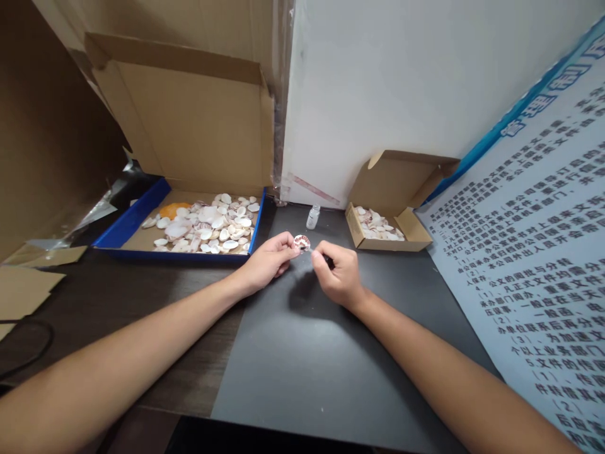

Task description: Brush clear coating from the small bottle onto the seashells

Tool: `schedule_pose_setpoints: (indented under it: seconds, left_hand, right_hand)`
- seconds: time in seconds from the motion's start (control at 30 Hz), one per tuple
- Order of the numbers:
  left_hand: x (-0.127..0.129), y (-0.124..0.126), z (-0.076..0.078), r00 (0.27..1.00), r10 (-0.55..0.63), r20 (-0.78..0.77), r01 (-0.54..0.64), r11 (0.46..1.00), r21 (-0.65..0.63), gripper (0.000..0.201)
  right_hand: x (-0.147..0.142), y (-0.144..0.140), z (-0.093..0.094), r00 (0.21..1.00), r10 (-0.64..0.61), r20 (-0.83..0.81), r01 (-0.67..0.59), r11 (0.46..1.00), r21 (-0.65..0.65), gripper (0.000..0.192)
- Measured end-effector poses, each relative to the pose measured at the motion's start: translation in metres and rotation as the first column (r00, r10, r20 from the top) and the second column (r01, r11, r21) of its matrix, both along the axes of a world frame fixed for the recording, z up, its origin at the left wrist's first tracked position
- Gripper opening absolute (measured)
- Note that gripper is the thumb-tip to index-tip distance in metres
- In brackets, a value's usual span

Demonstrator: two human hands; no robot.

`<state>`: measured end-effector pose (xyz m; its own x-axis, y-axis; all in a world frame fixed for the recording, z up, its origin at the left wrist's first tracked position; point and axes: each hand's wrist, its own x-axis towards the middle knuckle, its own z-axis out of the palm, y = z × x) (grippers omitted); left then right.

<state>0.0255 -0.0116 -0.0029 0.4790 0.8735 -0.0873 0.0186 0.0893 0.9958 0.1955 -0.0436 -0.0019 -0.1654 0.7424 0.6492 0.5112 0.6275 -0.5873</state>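
Left hand (268, 258) pinched shut on a small brown-and-white shell (301, 242), held at the fingertips just above the dark mat (302, 372) on the worktop (118, 296). Right hand (338, 272) curled closed just right of the shell, fingertips near its edge, gripping a small dark object (328, 260), mostly hidden and not identifiable. Shell between the two hands, touching the left fingertips; contact with the right hand not discernible. Behind the hands, a small clear vial (312, 216) upright on the mat, apart from both. Far left, a blue-rimmed tray (123, 228) of pale shells (212, 224) with one orange piece (172, 209), inside an open cardboard box (189, 113). Far right, a smaller open carton (416, 232) holding a few shells. At the right edge, a printed sheet (534, 265) with blue heading, leaning against the white wall (401, 82).
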Motion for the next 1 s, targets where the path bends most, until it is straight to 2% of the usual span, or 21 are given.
schedule_pose_setpoints:
  seconds: [0.1,0.23,0.37,0.5,0.63,0.77,0.9,1.0]
  left_hand:
    - [-0.0001,0.0003,-0.0002,1.0,-0.008,0.004,0.008,1.0,0.0,0.022]
    - [-0.0006,0.0007,-0.0002,1.0,-0.004,0.015,0.004,1.0,-0.001,0.021]
    - [-0.0006,0.0006,-0.0002,1.0,0.0,0.019,0.0,1.0,0.002,0.021]
    - [-0.0001,0.0,0.0,0.999,0.023,0.03,-0.023,1.0,-0.005,0.021]
    - [0.0003,-0.0003,0.0004,0.998,0.028,0.05,-0.027,0.999,-0.022,0.023]
    - [-0.0002,-0.0002,-0.0001,0.998,0.036,0.058,-0.035,0.999,-0.03,0.024]
    - [-0.0001,0.0004,-0.0007,0.997,0.037,0.062,-0.035,0.999,-0.03,0.023]
    - [0.0005,0.0006,-0.0006,0.998,0.041,0.052,-0.04,0.999,-0.026,0.023]
  right_hand:
    - [0.0008,0.0006,0.0002,0.996,-0.088,-0.026,0.089,0.996,0.02,0.029]
    - [0.0018,0.0005,-0.0006,0.999,0.029,0.033,-0.03,0.999,0.016,0.029]
    - [0.0032,0.0005,-0.0001,0.998,-0.064,-0.008,0.064,0.998,0.019,0.029]
    - [0.0032,-0.0002,0.0014,0.997,0.061,0.052,-0.062,0.998,0.032,0.026]
    - [0.0011,-0.0009,0.0006,0.998,-0.038,0.052,0.035,0.998,0.046,0.025]
    - [0.0011,0.0,-0.0016,0.996,0.025,0.084,-0.029,0.999,0.046,0.025]
    - [0.0028,0.0019,-0.0019,0.995,-0.087,0.044,0.086,0.996,0.036,0.026]
    - [0.0027,0.0008,-0.0015,0.998,0.005,0.063,-0.008,0.999,0.041,0.026]
